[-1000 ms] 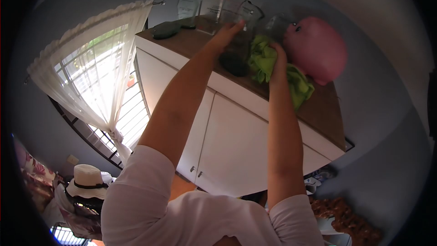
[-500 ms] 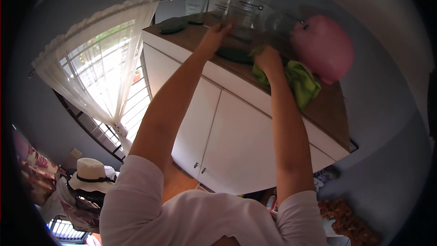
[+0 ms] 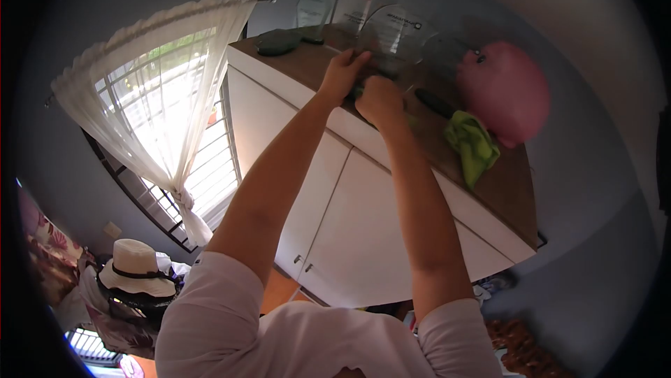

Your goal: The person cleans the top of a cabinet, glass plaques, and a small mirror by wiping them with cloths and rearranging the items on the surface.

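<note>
My left hand [image 3: 342, 77] is closed near the front edge of the cabinet top, its thumb pointing toward the clear plaques. Close beside it, my right hand [image 3: 381, 102] is curled with knuckles up. A dark piece [image 3: 358, 90] shows between the two hands; most of it is hidden, so I cannot make out what it is. Behind them stands a rounded clear plaque [image 3: 395, 32] with dark lettering. Right of my right hand, a green cloth [image 3: 473, 146] lies crumpled, and a dark flat object [image 3: 435, 102] rests behind it.
A pink piggy bank [image 3: 509, 95] stands at the right of the brown cabinet top [image 3: 500, 179]. Two more clear plaques, one with a red mark [image 3: 353, 7] and one taller [image 3: 313, 4], stand at the back left. A dark oval object [image 3: 277, 42] lies near the left corner.
My right hand has let go of the green cloth and moved left, next to my left hand. The cloth stays on the cabinet top. The view has shifted slightly.
</note>
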The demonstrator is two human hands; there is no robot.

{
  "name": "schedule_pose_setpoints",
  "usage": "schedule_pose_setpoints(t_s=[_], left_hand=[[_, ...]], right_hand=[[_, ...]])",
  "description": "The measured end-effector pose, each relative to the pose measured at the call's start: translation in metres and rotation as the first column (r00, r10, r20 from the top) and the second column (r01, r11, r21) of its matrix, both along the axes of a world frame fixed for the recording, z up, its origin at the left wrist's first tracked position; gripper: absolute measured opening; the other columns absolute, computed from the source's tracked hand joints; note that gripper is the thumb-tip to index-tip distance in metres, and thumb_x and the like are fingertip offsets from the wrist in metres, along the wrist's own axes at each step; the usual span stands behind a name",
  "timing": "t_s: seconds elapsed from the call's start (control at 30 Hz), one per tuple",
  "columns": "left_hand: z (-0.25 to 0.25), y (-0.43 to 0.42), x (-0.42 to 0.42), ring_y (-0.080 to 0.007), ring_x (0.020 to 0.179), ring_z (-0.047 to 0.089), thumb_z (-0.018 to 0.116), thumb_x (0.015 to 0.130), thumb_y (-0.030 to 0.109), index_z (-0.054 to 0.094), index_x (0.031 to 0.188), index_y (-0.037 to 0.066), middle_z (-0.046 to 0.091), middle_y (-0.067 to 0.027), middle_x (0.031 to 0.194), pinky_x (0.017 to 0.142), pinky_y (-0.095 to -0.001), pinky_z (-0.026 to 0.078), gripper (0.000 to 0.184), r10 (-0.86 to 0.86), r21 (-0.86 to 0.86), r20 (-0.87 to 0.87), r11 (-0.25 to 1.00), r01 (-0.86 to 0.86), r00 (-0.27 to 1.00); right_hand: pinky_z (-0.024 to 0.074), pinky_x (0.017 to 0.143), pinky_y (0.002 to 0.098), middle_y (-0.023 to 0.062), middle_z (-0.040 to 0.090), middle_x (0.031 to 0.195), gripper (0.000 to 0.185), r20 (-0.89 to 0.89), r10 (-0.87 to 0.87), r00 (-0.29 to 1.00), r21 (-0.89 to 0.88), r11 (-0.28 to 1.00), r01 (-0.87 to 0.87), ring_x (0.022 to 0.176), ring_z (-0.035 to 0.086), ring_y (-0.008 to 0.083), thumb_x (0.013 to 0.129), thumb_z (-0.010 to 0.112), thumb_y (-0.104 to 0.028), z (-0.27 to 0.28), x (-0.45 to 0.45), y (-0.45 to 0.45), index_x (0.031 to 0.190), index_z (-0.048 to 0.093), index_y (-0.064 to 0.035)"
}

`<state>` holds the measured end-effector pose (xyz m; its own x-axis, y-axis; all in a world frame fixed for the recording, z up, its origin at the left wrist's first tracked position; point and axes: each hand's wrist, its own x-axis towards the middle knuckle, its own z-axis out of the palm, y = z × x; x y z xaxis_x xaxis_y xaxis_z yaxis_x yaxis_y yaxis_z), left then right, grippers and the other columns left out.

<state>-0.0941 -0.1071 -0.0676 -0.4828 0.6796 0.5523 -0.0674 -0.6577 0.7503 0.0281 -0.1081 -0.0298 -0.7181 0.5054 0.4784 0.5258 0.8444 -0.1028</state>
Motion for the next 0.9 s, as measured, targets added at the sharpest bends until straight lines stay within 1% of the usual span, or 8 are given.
schedule_pose_setpoints(t_s=[0.03, 0.13, 0.23, 0.33, 0.43, 0.7, 0.77, 0.9], left_hand=[[0.0, 0.0, -0.002, -0.0149, 0.086, 0.059, 0.059, 0.086, 0.025, 0.057, 0.101, 0.0, 0.063, -0.0079, 0.092, 0.074, -0.0276, 0.047, 0.029, 0.007, -0.009, -0.028, 1.0, -0.008, 1.0], [-0.001, -0.003, -0.005, -0.0171, 0.089, 0.06, 0.058, 0.086, 0.024, 0.056, 0.103, -0.002, 0.063, -0.0111, 0.097, 0.078, -0.0292, 0.047, 0.03, 0.03, -0.028, -0.077, 0.999, -0.033, 0.997], [0.005, -0.007, 0.0, -0.0166, 0.087, 0.06, 0.06, 0.086, 0.022, 0.057, 0.101, -0.003, 0.063, -0.0118, 0.096, 0.078, -0.0282, 0.048, 0.03, 0.034, -0.025, -0.049, 0.999, -0.036, 0.998], [0.003, -0.008, 0.005, -0.0146, 0.083, 0.06, 0.062, 0.084, 0.021, 0.059, 0.1, -0.004, 0.064, -0.0104, 0.092, 0.075, -0.026, 0.047, 0.03, 0.051, -0.027, -0.038, 0.998, -0.052, 0.998], [-0.001, -0.003, 0.005, -0.0121, 0.077, 0.06, 0.065, 0.081, 0.024, 0.062, 0.098, -0.002, 0.065, -0.0074, 0.086, 0.071, -0.0237, 0.046, 0.032, 0.121, 0.014, -0.087, 0.993, -0.12, 0.989], [0.006, -0.022, 0.007, -0.0181, 0.091, 0.061, 0.054, 0.086, 0.042, 0.061, 0.1, -0.006, 0.065, -0.0108, 0.094, 0.081, -0.028, 0.046, 0.05, -0.117, -0.039, 0.116, 0.992, 0.122, 0.986], [0.005, -0.023, 0.009, -0.0177, 0.089, 0.061, 0.055, 0.086, 0.041, 0.062, 0.098, -0.006, 0.065, -0.0109, 0.093, 0.08, -0.0282, 0.046, 0.049, -0.085, -0.032, 0.097, 0.996, 0.089, 0.992], [-0.001, -0.013, 0.0, -0.0154, 0.081, 0.059, 0.055, 0.086, 0.041, 0.065, 0.092, -0.005, 0.065, -0.0101, 0.089, 0.075, -0.029, 0.046, 0.048, -0.006, 0.025, 0.0, 1.0, 0.006, 1.0]], right_hand=[[0.0481, 0.077, 0.0405, 0.0209, 0.063, 0.088, 0.019, -0.027, 0.072, 0.997, 0.005, 0.997, -0.072, 0.088, 0.061, 0.0332, 0.073, 0.057, -0.013, -0.003, -0.004, 0.001, 0.085, 0.066, -0.0013], [0.0478, 0.077, 0.04, 0.0229, 0.062, 0.088, 0.021, -0.187, 0.177, 0.966, -0.27, 0.937, -0.223, 0.088, 0.061, 0.0338, 0.073, 0.057, -0.014, 0.002, 0.006, 0.006, 0.087, 0.066, -0.0013], [0.0489, 0.077, 0.039, 0.0236, 0.062, 0.086, 0.02, -0.152, 0.025, 0.988, -0.243, 0.968, -0.062, 0.087, 0.062, 0.0333, 0.072, 0.06, -0.014, 0.017, 0.027, 0.028, 0.083, 0.066, 0.0014], [0.0495, 0.077, 0.0388, 0.0229, 0.063, 0.088, 0.02, -0.007, -0.201, 0.98, -0.085, 0.976, 0.199, 0.088, 0.061, 0.0346, 0.074, 0.058, -0.014, 0.011, 0.031, 0.041, 0.085, 0.065, 0.0016], [0.0501, 0.076, 0.0388, 0.0224, 0.063, 0.091, 0.019, 0.079, -0.236, 0.968, -0.006, 0.971, 0.237, 0.089, 0.061, 0.0348, 0.074, 0.058, -0.012, 0.004, 0.023, 0.027, 0.086, 0.065, 0.0011], [0.048, 0.078, 0.0398, 0.0199, 0.057, 0.098, 0.021, 0.019, -0.051, 0.999, 0.074, 0.996, 0.049, 0.092, 0.058, 0.0316, 0.071, 0.061, -0.012, -0.005, 0.02, -0.004, 0.088, 0.066, -0.0016], [0.0468, 0.081, 0.0405, 0.0198, 0.054, 0.103, 0.025, -0.045, 0.057, 0.997, -0.03, 0.998, -0.058, 0.092, 0.057, 0.0313, 0.073, 0.061, -0.017, -0.007, 0.022, -0.005, 0.094, 0.066, -0.0048], [0.0469, 0.081, 0.0411, 0.0176, 0.051, 0.104, 0.024, -0.15, 0.157, 0.976, 0.091, 0.985, -0.145, 0.097, 0.053, 0.0314, 0.073, 0.063, -0.021, -0.016, 0.011, -0.011, 0.094, 0.067, -0.0088]])
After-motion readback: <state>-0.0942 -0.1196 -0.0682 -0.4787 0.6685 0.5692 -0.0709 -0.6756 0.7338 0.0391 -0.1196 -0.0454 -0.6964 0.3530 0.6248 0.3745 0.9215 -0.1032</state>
